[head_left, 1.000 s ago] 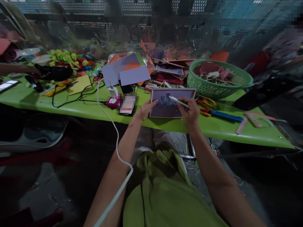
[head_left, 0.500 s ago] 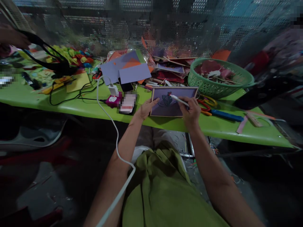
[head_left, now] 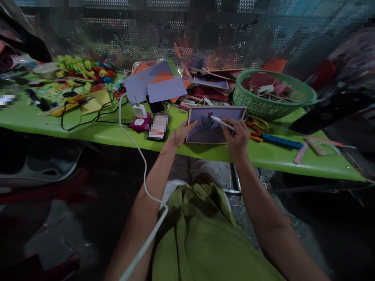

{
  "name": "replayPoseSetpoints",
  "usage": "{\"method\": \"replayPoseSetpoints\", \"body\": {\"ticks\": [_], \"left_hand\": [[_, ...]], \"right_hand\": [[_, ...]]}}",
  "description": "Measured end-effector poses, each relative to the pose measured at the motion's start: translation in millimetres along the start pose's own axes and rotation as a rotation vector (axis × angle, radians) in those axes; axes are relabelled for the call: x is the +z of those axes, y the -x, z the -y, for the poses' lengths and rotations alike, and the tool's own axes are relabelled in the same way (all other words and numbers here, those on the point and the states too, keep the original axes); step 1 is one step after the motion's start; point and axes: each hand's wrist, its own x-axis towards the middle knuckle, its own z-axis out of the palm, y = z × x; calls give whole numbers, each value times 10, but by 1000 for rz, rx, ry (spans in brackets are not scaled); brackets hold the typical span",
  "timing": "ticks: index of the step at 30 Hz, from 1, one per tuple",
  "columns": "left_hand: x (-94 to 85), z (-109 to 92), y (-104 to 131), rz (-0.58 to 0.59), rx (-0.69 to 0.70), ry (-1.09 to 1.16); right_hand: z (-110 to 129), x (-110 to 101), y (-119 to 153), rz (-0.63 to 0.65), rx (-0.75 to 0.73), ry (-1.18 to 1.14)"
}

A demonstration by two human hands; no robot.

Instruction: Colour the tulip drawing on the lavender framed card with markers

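A purple card with a tan border [head_left: 213, 132] lies near the front edge of the green table [head_left: 88, 132]. A dark fan-shaped design with a red spot sits on the card. My left hand [head_left: 180, 134] rests on the card's left edge, fingers holding it down. My right hand [head_left: 236, 134] grips a thin white stick-like tool [head_left: 221, 122], whose tip touches the design near the card's top middle.
A green basket [head_left: 274, 102] of paper scraps stands behind the card on the right. Scissors [head_left: 258, 127], a blue-handled tool [head_left: 281, 142] and a ruler [head_left: 318, 146] lie to the right. Purple sheets [head_left: 164, 88], a phone, a charger with a white cable [head_left: 140, 156] and coloured paper flowers [head_left: 82, 70] crowd the left.
The tool's tip has shifted slightly on the design. At the far left, another person's hand lifted a black bag off the table and out of view.
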Motion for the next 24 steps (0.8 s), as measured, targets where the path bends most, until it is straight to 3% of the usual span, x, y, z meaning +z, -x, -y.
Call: {"method": "replayPoseSetpoints", "body": {"ticks": [6, 16, 24], "left_hand": [[1, 8, 1, 5, 11, -32], [-54, 51, -63, 85, 60, -63], [-58, 64, -69, 81, 57, -71]], "right_hand": [[12, -10, 13, 25, 42, -16], [-27, 15, 13, -61, -57, 11], [-19, 32, 6, -124, -164, -19]]}}
